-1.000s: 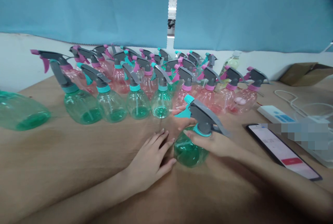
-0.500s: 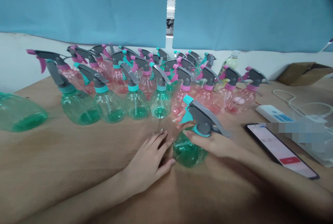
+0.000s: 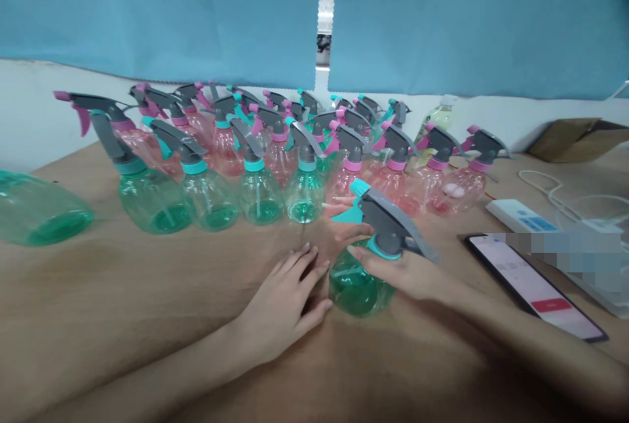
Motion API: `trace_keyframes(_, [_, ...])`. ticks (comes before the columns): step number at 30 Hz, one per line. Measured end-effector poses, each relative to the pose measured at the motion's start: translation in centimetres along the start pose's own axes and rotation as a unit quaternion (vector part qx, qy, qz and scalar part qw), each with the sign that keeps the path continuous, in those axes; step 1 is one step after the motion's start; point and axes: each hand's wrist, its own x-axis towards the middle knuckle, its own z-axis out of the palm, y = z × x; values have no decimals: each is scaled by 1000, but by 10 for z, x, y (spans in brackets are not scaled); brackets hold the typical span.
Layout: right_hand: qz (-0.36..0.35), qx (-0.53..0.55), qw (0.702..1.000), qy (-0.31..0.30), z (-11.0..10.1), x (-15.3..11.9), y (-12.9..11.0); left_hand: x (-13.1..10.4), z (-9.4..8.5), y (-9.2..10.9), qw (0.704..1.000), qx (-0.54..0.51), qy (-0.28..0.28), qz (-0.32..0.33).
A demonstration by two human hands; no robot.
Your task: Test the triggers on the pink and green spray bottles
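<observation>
Around the neck and upper body of a green spray bottle with a grey and teal spray head, my right hand is closed, its thumb on the near side. Some of its fingers show beyond the bottle, near the teal trigger. My left hand lies palm down on the wooden table, fingers spread, just left of that bottle and holding nothing. Behind the hands stands a clear green bottle with a teal collar, and a pink bottle is beside it.
Several more green and pink spray bottles stand in rows behind. A large green bottle is cut off at the left edge. To the right lie a phone, a white power strip, cables and a brown box.
The whole view has shifted slightly, with things a little further right. Fingers of my right hand beyond the bottle have moved slightly at the trigger. My left hand stays on the table.
</observation>
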Motion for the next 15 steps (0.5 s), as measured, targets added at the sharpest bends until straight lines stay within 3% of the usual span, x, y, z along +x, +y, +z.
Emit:
trace_keyframes(7, [9, -75, 997, 8, 0, -4, 2, 0, -1, 0, 1000, -4, 1, 1])
trace_keyframes(15, [10, -51, 999, 9, 1, -1, 0, 0, 0, 0, 1000, -3, -2, -5])
